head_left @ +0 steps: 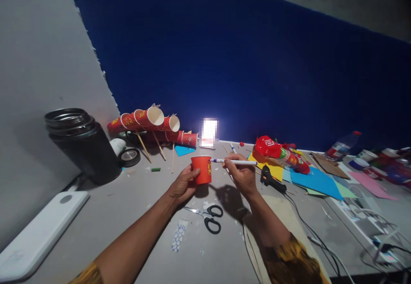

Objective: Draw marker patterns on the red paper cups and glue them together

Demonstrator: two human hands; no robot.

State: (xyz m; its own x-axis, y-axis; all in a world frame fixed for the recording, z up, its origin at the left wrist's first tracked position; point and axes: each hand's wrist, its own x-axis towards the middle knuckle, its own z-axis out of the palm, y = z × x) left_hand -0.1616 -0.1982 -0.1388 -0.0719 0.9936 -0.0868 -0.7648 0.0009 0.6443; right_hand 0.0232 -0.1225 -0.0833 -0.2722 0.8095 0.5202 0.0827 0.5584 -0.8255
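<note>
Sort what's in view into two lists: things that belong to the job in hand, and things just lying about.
In the job:
- red paper cup, in the left hand
- white marker, in the right hand, tip near the cup's rim

Apparently just lying about:
- scissors
- patterned strip
- glue gun
- black container
- plastic bottle

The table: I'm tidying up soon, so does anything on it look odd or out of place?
Mildly: white scraps lie strewn around the scissors, like uncleared waste, and the black flask at left stands uncapped.
</note>
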